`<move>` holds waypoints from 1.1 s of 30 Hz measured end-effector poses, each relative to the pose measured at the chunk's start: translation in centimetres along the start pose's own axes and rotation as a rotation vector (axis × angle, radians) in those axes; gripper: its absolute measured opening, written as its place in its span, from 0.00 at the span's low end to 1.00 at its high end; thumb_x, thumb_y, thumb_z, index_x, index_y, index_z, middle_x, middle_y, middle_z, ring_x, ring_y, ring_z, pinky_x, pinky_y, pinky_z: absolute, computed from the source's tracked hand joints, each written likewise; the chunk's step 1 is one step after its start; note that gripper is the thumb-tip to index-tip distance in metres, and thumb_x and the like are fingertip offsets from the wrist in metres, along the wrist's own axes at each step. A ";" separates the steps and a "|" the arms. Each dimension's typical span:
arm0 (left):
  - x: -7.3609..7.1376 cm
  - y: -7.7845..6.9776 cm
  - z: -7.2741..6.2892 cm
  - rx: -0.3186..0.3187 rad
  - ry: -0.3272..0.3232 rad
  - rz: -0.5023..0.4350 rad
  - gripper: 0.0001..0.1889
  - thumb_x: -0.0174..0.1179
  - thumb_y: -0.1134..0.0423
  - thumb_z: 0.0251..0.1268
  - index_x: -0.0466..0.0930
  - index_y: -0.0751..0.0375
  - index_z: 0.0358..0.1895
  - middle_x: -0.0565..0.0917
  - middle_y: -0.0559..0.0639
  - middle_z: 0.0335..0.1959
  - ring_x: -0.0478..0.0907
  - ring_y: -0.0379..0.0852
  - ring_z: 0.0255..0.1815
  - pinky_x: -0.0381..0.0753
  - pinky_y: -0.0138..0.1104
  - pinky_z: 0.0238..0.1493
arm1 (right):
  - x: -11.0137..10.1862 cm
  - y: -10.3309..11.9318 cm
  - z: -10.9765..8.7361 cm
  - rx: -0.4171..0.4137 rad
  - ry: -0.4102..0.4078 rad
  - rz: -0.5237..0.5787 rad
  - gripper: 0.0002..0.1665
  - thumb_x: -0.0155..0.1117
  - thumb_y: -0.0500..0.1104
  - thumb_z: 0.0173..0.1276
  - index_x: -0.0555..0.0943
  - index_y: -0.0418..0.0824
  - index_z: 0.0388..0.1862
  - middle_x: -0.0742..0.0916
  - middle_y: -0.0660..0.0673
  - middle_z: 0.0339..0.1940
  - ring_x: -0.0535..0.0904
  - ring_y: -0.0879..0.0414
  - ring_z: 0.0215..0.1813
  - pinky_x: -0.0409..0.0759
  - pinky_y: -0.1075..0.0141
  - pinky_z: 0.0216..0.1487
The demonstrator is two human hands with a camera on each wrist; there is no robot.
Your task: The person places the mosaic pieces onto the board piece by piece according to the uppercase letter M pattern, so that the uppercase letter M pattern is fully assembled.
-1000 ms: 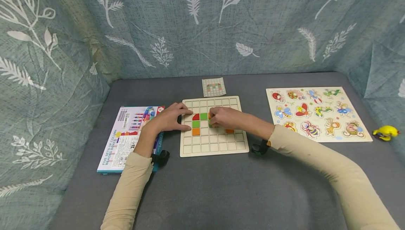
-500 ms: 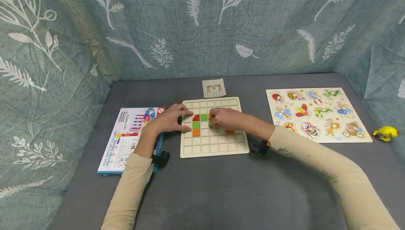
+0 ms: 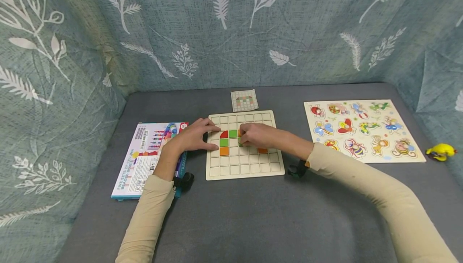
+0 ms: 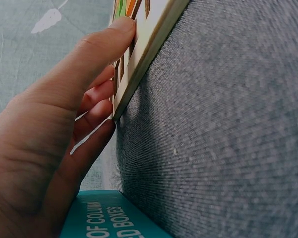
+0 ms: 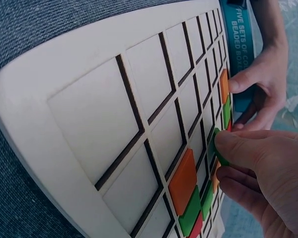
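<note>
A pale wooden grid board [image 3: 246,170] lies flat on the table, with red, green and orange tiles in some of its cells. My left hand [image 3: 197,135] rests at the board's left edge, its thumb on the rim beside the orange tile [image 3: 224,151]. Over the middle of the board, my right hand [image 3: 258,134] pinches a green tile [image 5: 219,148] between thumb and fingers, with the tile tilted up from the grid. Another orange tile [image 5: 183,182] sits in a cell nearer the right side. In the head view, my right hand hides several cells.
Behind the board lies a small pattern card [image 3: 244,100]. A flat box of beaded columns [image 3: 134,174] is at the left, under my left forearm. To the right are an insect puzzle board [image 3: 365,132] and a yellow toy [image 3: 442,151]. Patterned curtain [image 3: 231,46] encloses the grey table [image 3: 246,222].
</note>
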State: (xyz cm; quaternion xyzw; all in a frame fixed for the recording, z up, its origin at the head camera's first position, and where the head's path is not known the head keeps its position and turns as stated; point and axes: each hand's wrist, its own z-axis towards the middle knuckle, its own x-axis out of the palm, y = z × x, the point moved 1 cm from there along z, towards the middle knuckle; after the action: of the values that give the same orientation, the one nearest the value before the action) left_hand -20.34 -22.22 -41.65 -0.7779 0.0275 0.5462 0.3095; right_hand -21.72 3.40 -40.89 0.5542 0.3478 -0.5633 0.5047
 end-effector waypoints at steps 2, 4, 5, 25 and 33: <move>0.0 0.0 0.0 -0.001 0.000 -0.001 0.34 0.68 0.41 0.54 0.76 0.50 0.64 0.72 0.50 0.61 0.67 0.49 0.60 0.72 0.48 0.61 | -0.1 0.0 0.0 -0.003 -0.004 -0.005 0.04 0.68 0.37 0.63 0.88 0.43 0.34 0.82 0.44 0.34 0.78 0.55 0.36 0.79 0.66 0.38; 0.0 0.0 0.1 -0.002 0.001 -0.002 0.34 0.68 0.41 0.54 0.75 0.50 0.65 0.72 0.50 0.61 0.67 0.49 0.61 0.71 0.48 0.61 | -0.1 0.0 0.0 -0.005 -0.007 -0.005 0.04 0.68 0.37 0.63 0.88 0.42 0.34 0.82 0.44 0.34 0.78 0.55 0.36 0.79 0.66 0.38; 0.0 0.0 0.1 -0.002 0.001 -0.002 0.34 0.68 0.41 0.54 0.75 0.50 0.65 0.72 0.49 0.61 0.67 0.49 0.61 0.71 0.48 0.61 | -0.2 0.0 0.0 -0.006 -0.007 -0.004 0.04 0.68 0.37 0.63 0.88 0.42 0.33 0.82 0.44 0.34 0.78 0.55 0.36 0.79 0.66 0.38; 0.2 -0.2 -0.1 -0.008 0.004 0.000 0.35 0.68 0.41 0.54 0.76 0.51 0.65 0.72 0.49 0.60 0.67 0.48 0.59 0.73 0.48 0.59 | -0.1 0.2 -0.2 -0.029 0.005 -0.004 0.07 0.65 0.35 0.66 0.87 0.41 0.29 0.81 0.43 0.31 0.75 0.55 0.33 0.77 0.66 0.36; 0.2 -0.1 -0.1 -0.016 -0.010 -0.008 0.34 0.68 0.41 0.54 0.76 0.50 0.65 0.72 0.49 0.60 0.67 0.48 0.58 0.73 0.47 0.58 | -0.2 0.3 0.0 -0.033 -0.010 -0.009 0.11 0.63 0.34 0.67 0.84 0.42 0.24 0.78 0.45 0.27 0.68 0.57 0.29 0.71 0.68 0.33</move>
State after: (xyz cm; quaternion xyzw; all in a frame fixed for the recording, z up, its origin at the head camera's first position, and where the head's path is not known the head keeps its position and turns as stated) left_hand -20.12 -22.15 -41.71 -0.7777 0.0186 0.5490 0.3057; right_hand -21.42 3.33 -40.61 0.5413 0.3572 -0.5625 0.5129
